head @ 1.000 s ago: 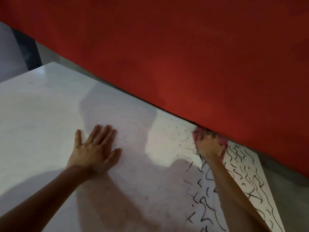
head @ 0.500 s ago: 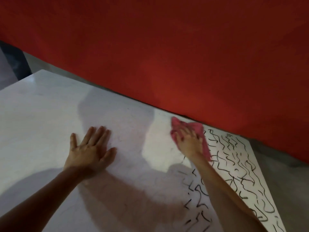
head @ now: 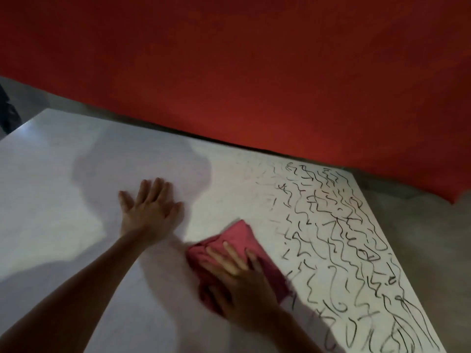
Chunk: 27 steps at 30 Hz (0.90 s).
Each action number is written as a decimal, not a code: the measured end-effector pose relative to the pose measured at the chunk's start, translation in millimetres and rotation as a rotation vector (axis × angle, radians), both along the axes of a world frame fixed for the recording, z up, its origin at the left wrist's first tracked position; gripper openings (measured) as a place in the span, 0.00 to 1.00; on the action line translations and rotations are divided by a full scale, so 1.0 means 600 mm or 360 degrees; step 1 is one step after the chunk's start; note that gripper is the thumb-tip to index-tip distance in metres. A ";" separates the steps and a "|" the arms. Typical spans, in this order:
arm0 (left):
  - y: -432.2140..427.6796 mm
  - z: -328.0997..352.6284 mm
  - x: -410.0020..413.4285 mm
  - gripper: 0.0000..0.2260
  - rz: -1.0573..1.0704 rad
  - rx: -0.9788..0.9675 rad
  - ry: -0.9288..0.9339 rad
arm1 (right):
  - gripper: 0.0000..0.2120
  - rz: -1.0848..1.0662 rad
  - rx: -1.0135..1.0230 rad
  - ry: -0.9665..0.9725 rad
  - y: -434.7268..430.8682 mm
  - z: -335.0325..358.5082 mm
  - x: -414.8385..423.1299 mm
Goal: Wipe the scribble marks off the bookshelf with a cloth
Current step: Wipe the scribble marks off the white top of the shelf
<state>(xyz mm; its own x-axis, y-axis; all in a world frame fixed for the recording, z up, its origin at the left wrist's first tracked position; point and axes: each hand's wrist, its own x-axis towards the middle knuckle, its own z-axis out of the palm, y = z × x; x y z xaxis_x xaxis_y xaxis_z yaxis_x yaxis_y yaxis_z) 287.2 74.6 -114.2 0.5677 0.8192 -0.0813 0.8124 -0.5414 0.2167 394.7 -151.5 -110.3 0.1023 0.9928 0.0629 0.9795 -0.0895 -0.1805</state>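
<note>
Pink cloth (head: 239,236); scribble marks (head: 344,238) at 3 o'clock.
Right hand (head: 243,284) spread on cloth; left hand (head: 150,210) flat on bookshelf (head: 63,200), fingers together.

Right hand (head: 242,284) with pink cloth (head: 237,235) sits nearer now, away from far edge, just left of scribble marks (head: 344,238); far-left marks fainter, broken up.
</note>
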 end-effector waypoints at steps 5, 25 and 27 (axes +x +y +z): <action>-0.030 -0.016 -0.048 0.33 -0.0417 0.0017 -0.0440 | 0.32 -0.1125 -0.0264 0.0059 -0.006 0.013 0.132; -0.226 0.029 0.039 0.44 -0.0640 -0.0073 0.0067 | 0.30 -0.1353 0.0651 0.0484 -0.082 -0.018 -0.057; -0.155 0.025 0.025 0.40 -0.0601 -0.0031 0.0048 | 0.29 -0.1332 0.0624 0.0369 -0.082 -0.018 -0.054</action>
